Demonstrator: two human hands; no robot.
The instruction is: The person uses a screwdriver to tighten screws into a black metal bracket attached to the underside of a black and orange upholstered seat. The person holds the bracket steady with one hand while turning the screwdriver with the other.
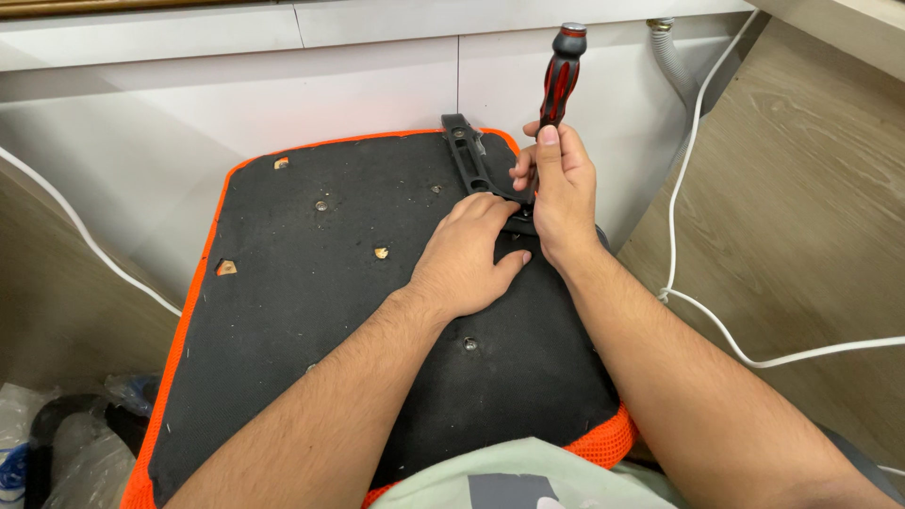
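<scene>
Underside of an orange-edged seat pad (pixel 283 311), lying face down across the person's lap, with a black bracket (pixel 468 155) being fastened along its far right part. The right hand (pixel 558 188) is closed around the red-and-black screwdriver (pixel 560 80), held nearly upright with its tip hidden behind the fingers at the bracket's near end; the left hand (pixel 467 259) lies flat, fingers loosely curled, pressing the bracket down. Progress, as judged: the bracket sits in place, but whether its screw is fully seated cannot be told; several other mounting points (pixel 381 253) on the pad show bare, so no fittings are yet fixed there. Clearance: the pad's far edge lies close to a white cabinet front (pixel 377 85), limiting room beyond the bracket; a white cable (pixel 716 325) runs over the wooden floor at right, near the right forearm; plastic-wrapped parts (pixel 57 443) lie at near left. Open room remains above the pad.
</scene>
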